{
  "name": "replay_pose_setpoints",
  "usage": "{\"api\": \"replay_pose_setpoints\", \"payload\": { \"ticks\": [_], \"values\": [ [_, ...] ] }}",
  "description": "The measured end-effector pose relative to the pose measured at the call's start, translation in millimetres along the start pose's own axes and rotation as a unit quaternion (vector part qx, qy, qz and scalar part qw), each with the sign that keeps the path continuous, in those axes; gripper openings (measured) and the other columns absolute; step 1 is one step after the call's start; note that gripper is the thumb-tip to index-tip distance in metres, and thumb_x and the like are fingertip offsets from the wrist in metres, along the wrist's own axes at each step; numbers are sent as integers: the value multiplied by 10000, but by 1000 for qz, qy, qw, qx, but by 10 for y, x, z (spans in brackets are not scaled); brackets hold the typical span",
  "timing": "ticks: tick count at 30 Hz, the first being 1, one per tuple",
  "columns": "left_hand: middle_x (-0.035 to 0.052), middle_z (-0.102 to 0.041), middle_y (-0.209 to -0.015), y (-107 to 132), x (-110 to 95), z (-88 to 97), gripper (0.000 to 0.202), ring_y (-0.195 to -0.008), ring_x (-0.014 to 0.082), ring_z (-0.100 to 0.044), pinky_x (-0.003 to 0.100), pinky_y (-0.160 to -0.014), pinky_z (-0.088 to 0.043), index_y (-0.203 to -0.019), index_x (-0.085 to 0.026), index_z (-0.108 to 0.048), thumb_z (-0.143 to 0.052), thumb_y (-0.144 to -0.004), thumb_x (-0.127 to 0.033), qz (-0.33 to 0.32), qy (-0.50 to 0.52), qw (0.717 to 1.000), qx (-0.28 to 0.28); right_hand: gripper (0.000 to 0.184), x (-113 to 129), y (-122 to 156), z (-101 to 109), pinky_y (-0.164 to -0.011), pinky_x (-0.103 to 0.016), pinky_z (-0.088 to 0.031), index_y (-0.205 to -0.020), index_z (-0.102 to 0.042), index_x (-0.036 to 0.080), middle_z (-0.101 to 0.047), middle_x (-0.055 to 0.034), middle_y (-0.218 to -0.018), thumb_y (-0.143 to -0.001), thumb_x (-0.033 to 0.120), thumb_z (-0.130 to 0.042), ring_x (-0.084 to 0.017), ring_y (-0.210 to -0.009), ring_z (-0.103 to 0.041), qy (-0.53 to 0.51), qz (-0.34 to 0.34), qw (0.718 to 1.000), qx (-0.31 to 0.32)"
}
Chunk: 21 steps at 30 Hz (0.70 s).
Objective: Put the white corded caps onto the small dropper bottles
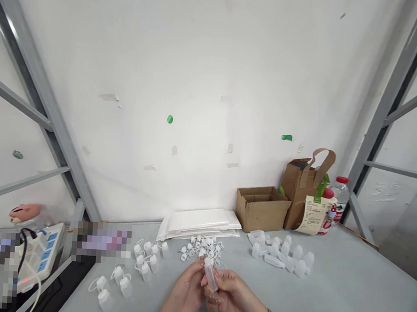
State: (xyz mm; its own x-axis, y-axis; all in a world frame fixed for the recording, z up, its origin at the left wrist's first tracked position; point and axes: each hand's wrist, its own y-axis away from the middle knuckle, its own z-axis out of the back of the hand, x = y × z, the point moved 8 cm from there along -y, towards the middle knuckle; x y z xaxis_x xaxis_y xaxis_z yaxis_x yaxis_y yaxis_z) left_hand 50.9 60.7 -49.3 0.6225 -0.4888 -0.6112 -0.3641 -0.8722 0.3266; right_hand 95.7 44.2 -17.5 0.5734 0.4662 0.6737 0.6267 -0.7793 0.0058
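Near the bottom centre, a small translucent plastic squeeze bottle (211, 275) is held upright, tilted slightly left. My right hand (234, 289) is closed around its body, thumb along the side. At the bottle's top, the fingers of my left hand (188, 290) are closed by the white top part; whether a cap is fully seated there I cannot tell. Just beyond my hands lies a pile of small white caps with loop straps (203, 246). To the right is a group of uncapped translucent bottles (285, 252), some standing, some lying. Several capped bottles (125, 286) stand to the left.
White flat envelopes (200, 222) lie against the wall. An open cardboard box (264, 216), a brown paper bag (294, 194) and a red-capped bottle (340, 197) stand at the back right. A power strip (45, 254) with cables is at the left, beside metal frame posts.
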Motion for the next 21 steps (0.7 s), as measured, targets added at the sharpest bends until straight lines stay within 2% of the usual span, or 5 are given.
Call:
{"api": "replay_pose_setpoints", "payload": {
  "ticks": [10, 14, 16, 19, 21],
  "values": [
    [-11, -624, -636, 63, -17, -48, 236, -530, 124, -558, 215, -467, -359, -829, -194, -564, -676, -624, -225, 23, 9, 999, 48, 331, -128, 50, -6, -528, -221, -320, -765, -705, 64, -534, 1, -526, -646, 369, -758, -59, -451, -396, 43, -56, 996, 62],
    [16, -649, -667, 52, 17, -66, 199, -550, 131, -595, 210, -480, -395, -790, -169, -585, -651, -603, -154, 30, 0, 999, 45, 368, -155, 31, -54, -508, -212, -297, -729, -704, 71, -568, -10, -538, -619, 415, -773, -56, -436, -408, 73, -53, 993, 76],
    [29, -658, -678, 29, 25, -34, 121, -576, 142, -613, 226, -519, -431, -751, -160, -594, -634, -637, -170, 29, -3, 999, 12, 366, -113, 6, -45, -512, -208, -295, -720, -703, 78, -575, -11, -543, -615, 421, -775, -54, -444, -415, 84, -27, 994, 56],
    [54, -692, -756, -6, -57, 58, 100, -657, 159, -634, 247, -588, -456, -770, -158, -619, -622, -696, -226, -12, -9, 999, -44, 317, 34, -22, 93, -577, -212, -347, -714, -705, 104, -617, -28, -631, -594, 384, -791, -73, -527, -475, 108, 42, 993, -35],
    [66, -708, -825, -17, -158, 53, 160, -764, 185, -645, 269, -660, -462, -830, -166, -642, -629, -693, -248, -60, -20, 998, -29, 298, 136, -21, 209, -621, -227, -378, -729, -703, 124, -637, -32, -692, -586, 370, -794, -95, -587, -512, 152, 81, 980, -99]
  ]
}}
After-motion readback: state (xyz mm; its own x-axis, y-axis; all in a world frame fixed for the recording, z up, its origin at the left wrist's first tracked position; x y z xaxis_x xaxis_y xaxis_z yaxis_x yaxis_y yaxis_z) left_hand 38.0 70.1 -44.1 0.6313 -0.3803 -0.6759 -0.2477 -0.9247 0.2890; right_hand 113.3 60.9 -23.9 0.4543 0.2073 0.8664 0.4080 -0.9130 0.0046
